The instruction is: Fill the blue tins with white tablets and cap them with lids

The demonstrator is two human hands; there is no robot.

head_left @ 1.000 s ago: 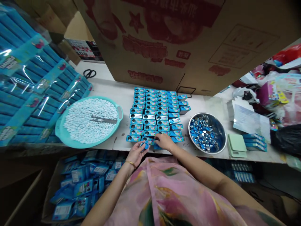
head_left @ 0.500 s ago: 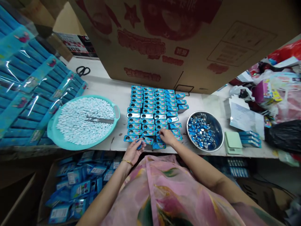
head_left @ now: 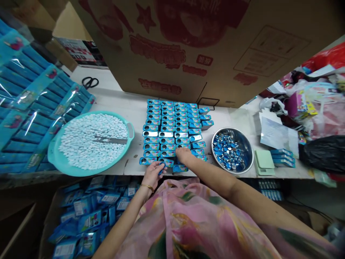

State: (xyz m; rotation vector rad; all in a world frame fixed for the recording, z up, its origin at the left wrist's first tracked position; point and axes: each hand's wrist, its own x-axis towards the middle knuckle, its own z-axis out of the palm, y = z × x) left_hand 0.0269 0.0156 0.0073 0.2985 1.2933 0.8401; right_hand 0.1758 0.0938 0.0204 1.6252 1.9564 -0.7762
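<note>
Rows of small blue tins (head_left: 167, 134) stand packed together on the table, most showing a dark round hole in the top. My left hand (head_left: 151, 175) is at the front edge of the rows, its fingers closed on a blue round cap (head_left: 161, 168). Just right of it, my right hand (head_left: 184, 155) presses down on the tins in the third column with its fingers drawn together; whatever they hold is hidden. To the right, a steel bowl (head_left: 250, 155) contains many loose blue and silver caps (head_left: 229, 151).
A turquoise basin (head_left: 51, 155) of white pieces, with a metal tool lying in it, stands left. Scissors (head_left: 90, 82) lie behind it. A big carton (head_left: 172, 46) rises at the back. A small green scale (head_left: 264, 162) sits right. Blue packets (head_left: 90, 219) fill a box below.
My right hand has moved slightly left and forward over the tins. The left hand stays in nearly the same place with the cap. The whole view has shifted a little.
</note>
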